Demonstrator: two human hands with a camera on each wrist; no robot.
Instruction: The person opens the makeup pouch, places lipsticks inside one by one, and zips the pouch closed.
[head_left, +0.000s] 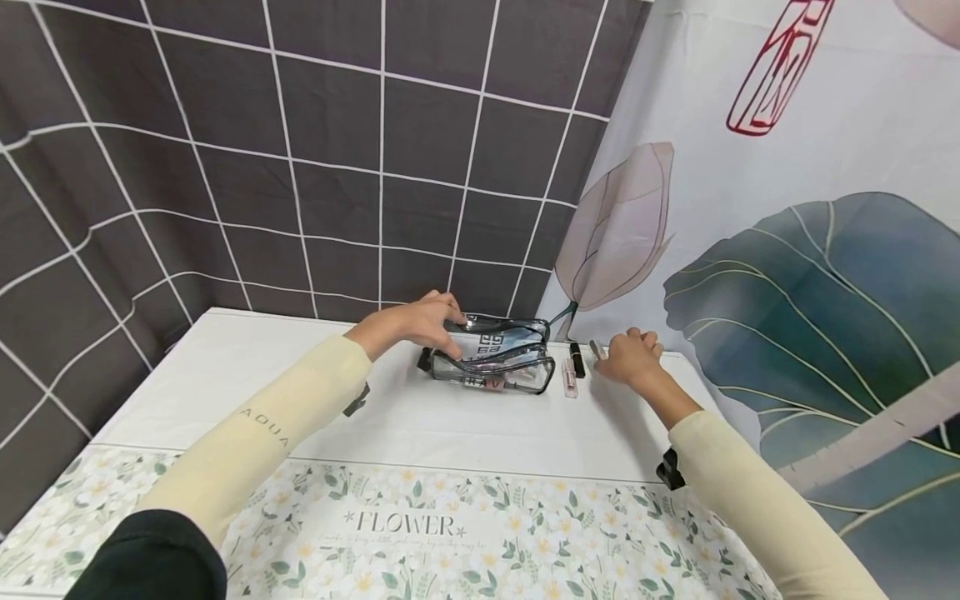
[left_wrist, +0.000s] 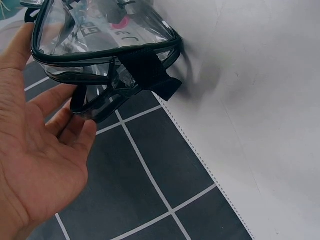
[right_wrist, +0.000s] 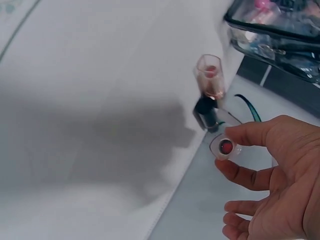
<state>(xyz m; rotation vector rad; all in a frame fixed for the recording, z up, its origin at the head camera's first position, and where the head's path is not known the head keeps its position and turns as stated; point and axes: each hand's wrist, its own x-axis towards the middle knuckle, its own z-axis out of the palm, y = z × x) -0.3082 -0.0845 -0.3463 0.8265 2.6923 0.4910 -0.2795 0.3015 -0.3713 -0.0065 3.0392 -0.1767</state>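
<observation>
A see-through makeup bag with black edging (head_left: 546, 379) lies unzipped near the wall, small items showing through its plastic. My left hand (head_left: 429, 321) grips its left end; the left wrist view has thumb and fingers on the black trim (left_wrist: 75, 60). To the bag's right, my right hand (head_left: 632, 358) pinches a small clear lipstick tube (right_wrist: 225, 146) between thumb and index finger, its round end with a red centre facing the camera. Beside it are a black lipstick tube (head_left: 577, 361) and a clear pinkish lipstick tube (head_left: 570, 379).
The white tabletop (head_left: 405, 425) carries a floral mat (head_left: 405, 492) along its front. A dark grid-patterned cloth (head_left: 337, 200) hangs behind and at the left, close to the bag. A leaf-printed cloth (head_left: 817, 317) hangs at the right, near my right hand.
</observation>
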